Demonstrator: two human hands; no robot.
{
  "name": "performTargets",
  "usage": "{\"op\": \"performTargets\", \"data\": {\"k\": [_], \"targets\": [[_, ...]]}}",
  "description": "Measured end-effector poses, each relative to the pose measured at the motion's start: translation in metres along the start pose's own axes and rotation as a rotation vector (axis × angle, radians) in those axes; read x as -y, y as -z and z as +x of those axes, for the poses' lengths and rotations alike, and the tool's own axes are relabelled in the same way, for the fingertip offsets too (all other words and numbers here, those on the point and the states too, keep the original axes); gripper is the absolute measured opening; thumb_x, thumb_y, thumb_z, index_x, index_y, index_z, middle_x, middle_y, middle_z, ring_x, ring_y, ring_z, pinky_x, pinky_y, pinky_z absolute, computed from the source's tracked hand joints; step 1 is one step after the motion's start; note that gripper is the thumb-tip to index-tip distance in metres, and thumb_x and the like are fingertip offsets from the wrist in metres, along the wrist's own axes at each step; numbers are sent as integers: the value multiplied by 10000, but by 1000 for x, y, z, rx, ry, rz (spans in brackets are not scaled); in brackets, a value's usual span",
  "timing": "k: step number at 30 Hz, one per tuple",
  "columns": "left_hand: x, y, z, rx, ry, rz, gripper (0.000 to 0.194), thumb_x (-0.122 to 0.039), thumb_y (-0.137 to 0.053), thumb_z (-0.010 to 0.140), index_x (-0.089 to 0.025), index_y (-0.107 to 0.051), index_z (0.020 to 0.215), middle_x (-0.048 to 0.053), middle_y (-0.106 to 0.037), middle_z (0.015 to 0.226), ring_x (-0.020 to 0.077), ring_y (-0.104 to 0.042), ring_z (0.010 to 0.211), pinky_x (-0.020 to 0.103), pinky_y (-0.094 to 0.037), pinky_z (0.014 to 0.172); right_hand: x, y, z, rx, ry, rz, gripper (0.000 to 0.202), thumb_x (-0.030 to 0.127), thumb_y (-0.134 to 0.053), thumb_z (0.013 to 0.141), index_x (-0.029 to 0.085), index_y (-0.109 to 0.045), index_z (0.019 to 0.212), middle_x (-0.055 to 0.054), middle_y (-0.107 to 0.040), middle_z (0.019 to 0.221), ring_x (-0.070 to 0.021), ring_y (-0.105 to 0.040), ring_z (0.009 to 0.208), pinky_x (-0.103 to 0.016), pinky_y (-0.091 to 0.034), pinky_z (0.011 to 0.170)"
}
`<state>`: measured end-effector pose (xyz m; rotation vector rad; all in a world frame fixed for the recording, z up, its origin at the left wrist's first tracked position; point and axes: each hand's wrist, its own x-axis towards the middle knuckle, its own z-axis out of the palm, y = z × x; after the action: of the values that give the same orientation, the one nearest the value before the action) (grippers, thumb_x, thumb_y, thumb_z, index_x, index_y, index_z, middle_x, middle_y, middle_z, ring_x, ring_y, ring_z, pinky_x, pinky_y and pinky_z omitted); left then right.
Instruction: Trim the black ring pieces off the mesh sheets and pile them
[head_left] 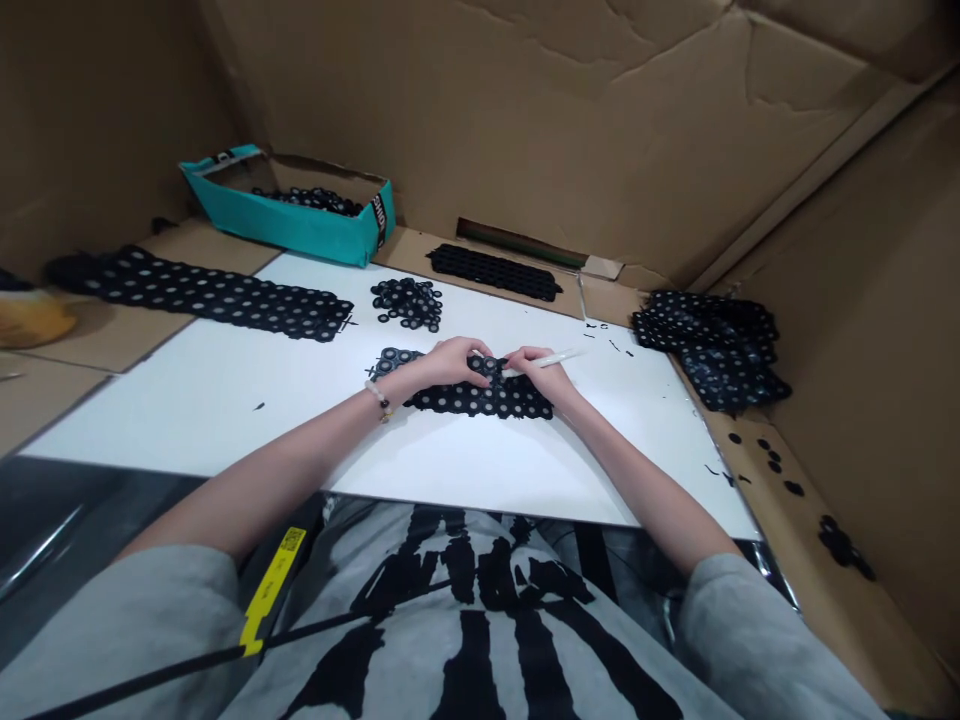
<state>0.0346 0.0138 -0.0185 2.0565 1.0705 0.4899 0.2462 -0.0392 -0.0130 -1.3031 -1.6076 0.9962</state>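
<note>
Head view, the only one. Black sheet [480, 404], pierced or dotted in pale rounds, lies flat on the white counter [450, 462], directly before the wearer and under both hands. Central spot probably suits close work: both forearms reach it without stretching.

Left hand [450, 362] arched over the sheet, palm down, thumb and forefinger bowed around some of the rounds. Likely steadying that patch. Whether the fingertips pinch a piece or merely press, cannot tell at this scale. Beaded bracelet [380, 400] at the wrist.

Right hand [541, 374] grasps a slim white tool [553, 359], pen-fashion, shaft slanting up to the right. Low grip, presumably for fine control; one end sits by the left hand's thumb.

Larger rings show at the sheet's left end. Loose rings [409, 303] heaped just behind it, within easy reach, perhaps for that reason. More small black pieces inside the teal box [292, 232], farther back on the left.

Long dotted strip [217, 295] stretches along the left; folded dotted sheets [712, 335] piled at far right, apart from the working area. Narrow black strip [495, 272] parked at the rear, by the cardboard wall [525, 120]. Black scraps [616, 347] scattered near the right rear.
</note>
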Motion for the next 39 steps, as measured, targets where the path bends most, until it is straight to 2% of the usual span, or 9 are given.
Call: {"op": "performTargets", "data": {"k": [4, 8, 14, 19, 24, 27, 32, 39], "targets": [[4, -2, 2, 11, 8, -85, 596, -337, -814, 620, -214, -682, 1187, 58, -693, 1231, 286, -616, 1146, 317, -445, 978, 0, -3, -3, -4, 28, -47, 209, 339, -579, 801, 206, -659, 662, -45, -734, 859, -237, -662, 920, -357, -477, 875], [4, -4, 2, 26, 24, -185, 635, -272, -794, 640, -196, -659, 1256, 74, -672, 1301, 284, -602, 1203, 330, -436, 1019, -3, -6, -6, -2, 61, -110, 197, 357, -572, 813, 215, -644, 698, -38, -734, 932, -236, -652, 956, -372, -471, 909], [-1, 1, -1, 116, -11, -330, 660, -277, -764, 654, -189, -643, 1296, 70, -663, 1330, 268, -563, 1275, 320, -420, 1054, -4, -13, -10, -95, 105, -249, 214, 385, -535, 845, 227, -597, 714, -37, -709, 901, -241, -618, 944, -384, -449, 889], [-1, 4, 0, 107, -3, -254, 640, -301, -744, 666, -177, -655, 1288, 68, -692, 1278, 263, -597, 1218, 305, -443, 1014, -3, -11, -9, -76, 112, -252, 222, 398, -546, 844, 224, -609, 721, -28, -699, 852, -226, -619, 883, -358, -451, 836], [-3, 4, -1, 81, -45, -19, 580, -365, -762, 663, -196, -708, 1215, 58, -722, 1221, 264, -652, 1114, 300, -477, 949, -1, -9, -8, -52, 36, -96, 224, 378, -549, 812, 214, -619, 677, -18, -708, 776, -204, -637, 805, -331, -468, 797], [-6, 2, -2, 52, -27, 58, 591, -415, -774, 661, -220, -720, 1216, 43, -731, 1206, 271, -652, 1118, 301, -475, 962, 2, -9, -8, -53, 35, -53, 219, 372, -559, 796, 212, -623, 661, -18, -700, 752, -204, -636, 793, -329, -468, 795], [-1, -4, 0, 21, -21, 0, 616, -403, -785, 659, -259, -703, 1253, 18, -723, 1232, 265, -637, 1166, 306, -461, 1011, 4, -8, -10, -60, 53, -21, 203, 357, -564, 793, 213, -627, 664, -22, -702, 771, -207, -635, 808, -333, -462, 799], [0, -5, -1, 16, -6, -114, 649, -373, -806, 646, -230, -689, 1269, 44, -691, 1294, 276, -621, 1205, 333, -437, 1066, 2, -9, -8, -77, 47, -2, 219, 366, -550, 793, 217, -609, 643, -18, -696, 760, -209, -628, 819, -336, -467, 814]]}}
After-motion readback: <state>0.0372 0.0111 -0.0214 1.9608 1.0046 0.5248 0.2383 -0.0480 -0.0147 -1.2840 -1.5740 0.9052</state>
